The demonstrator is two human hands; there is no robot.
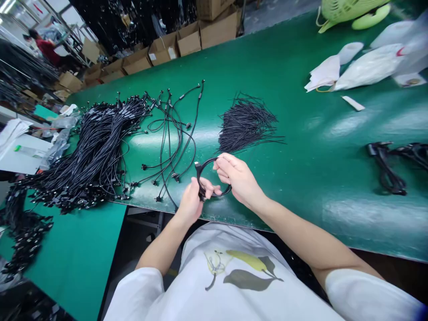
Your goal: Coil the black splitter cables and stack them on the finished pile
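Note:
A black cable with a plug at its end is bent into a loop between my two hands, just above the table's front edge. My left hand is closed around the plug end of the cable. On the right side of the loop, my right hand pinches the cable between thumb and fingers. Several loose black cables lie spread out to the left of my hands. Beyond my right hand is a pile of short thin black ties.
A large heap of black cables covers the table's left part. Coiled cables lie at right. White plastic bags and a light green basket stand at the far right. Cardboard boxes line the far edge. A person sits in the background.

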